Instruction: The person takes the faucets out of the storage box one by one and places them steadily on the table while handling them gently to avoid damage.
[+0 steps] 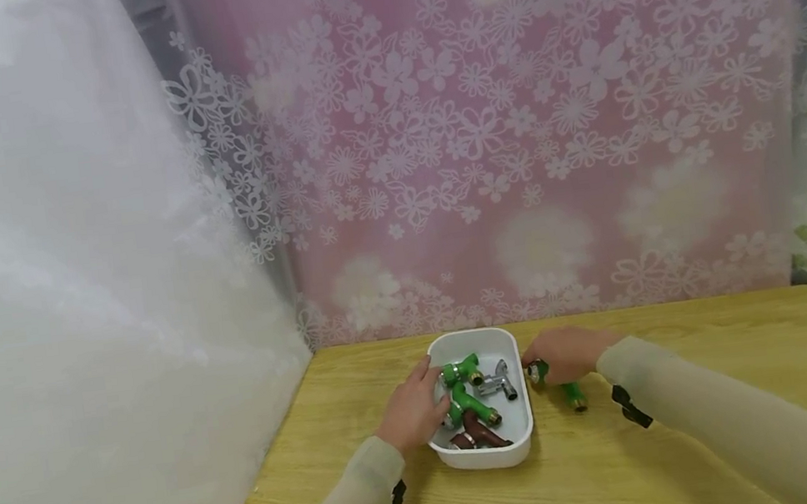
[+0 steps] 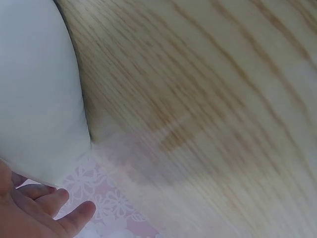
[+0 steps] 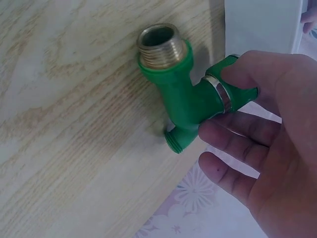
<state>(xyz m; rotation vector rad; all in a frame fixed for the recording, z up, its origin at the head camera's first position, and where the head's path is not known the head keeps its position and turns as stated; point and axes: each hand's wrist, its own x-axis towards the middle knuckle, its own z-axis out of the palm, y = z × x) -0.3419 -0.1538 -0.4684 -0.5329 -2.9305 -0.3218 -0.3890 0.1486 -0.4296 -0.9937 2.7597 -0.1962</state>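
My right hand (image 1: 569,352) is beside the right wall of a white plastic bin (image 1: 484,461). Its thumb and fingers pinch the knob end of a green tap (image 3: 183,99), which has a silver ring and a brass threaded end. In the head view the hand covers part of that tap. My left hand (image 1: 411,412) rests at the bin's left rim, its fingers extended and its thumb over the inside. Within the bin lie two green taps (image 1: 473,403), a chrome tap (image 1: 499,385) and a dark brown tap (image 1: 480,432).
The bin stands on a wood-grain table (image 1: 690,368). Behind the table's far edge hangs a pink flowered curtain (image 1: 511,146). A pale sheet (image 1: 75,284) hangs along the left side.
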